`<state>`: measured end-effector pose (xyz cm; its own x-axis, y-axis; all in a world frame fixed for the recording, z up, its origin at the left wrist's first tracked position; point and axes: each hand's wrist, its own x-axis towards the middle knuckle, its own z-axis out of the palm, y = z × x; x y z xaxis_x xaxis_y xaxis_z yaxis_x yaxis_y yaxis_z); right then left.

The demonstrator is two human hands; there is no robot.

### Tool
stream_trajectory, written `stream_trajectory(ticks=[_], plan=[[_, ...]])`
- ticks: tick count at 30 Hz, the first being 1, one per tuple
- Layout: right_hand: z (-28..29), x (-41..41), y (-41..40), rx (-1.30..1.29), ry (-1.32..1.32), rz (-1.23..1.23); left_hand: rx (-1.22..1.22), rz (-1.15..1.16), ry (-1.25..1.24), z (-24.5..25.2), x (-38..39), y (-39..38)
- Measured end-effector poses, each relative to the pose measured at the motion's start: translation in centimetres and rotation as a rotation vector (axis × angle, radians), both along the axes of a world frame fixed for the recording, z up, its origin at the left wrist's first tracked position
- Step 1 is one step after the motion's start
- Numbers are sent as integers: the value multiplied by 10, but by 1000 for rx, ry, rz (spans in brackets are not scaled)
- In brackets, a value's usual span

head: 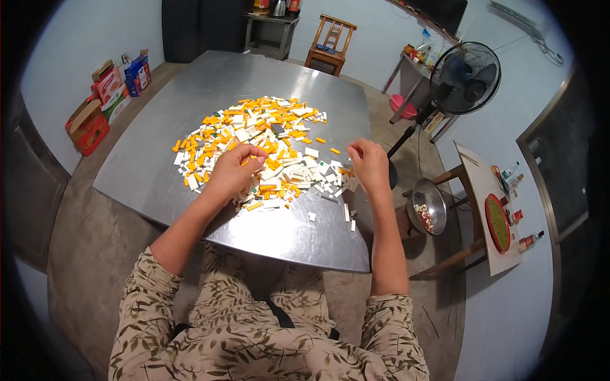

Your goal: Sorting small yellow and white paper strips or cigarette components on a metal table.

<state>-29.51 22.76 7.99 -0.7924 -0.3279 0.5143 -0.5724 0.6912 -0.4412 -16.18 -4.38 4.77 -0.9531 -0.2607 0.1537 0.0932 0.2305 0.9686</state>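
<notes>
A wide, loose pile of white and orange toy building bricks point(305, 171) lies on a metal-topped table point(157, 143), with a few green and dark grey pieces among them. Over the left part of the pile is my left hand point(233, 171), its thumb and forefinger brought close together; whether a small piece sits between them cannot be told. My right hand point(369, 164) is at the pile's right edge with its fingers curled, and its fingertips hide what they may hold. Near it lie a single orange brick point(335, 151) and, closer to me, a long white brick point(346, 212).
A standing fan point(464, 78) rises beyond the table's right side. Further right are a metal bowl point(436, 214) and a side table point(507, 257) bearing a red tray point(487, 214) and bottles. A wooden chair point(329, 55) stands behind the table; cardboard boxes point(88, 126) are at the left wall.
</notes>
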Motion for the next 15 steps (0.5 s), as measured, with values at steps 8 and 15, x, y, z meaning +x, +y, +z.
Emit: stream_trajectory(ticks=[8,15], plan=[[-29,-7,21,214,-189,-180,1118,-571,-452,5,36,63],[-29,-2,17,196,-169,-160,1283,-810,-551,-15,28,78]])
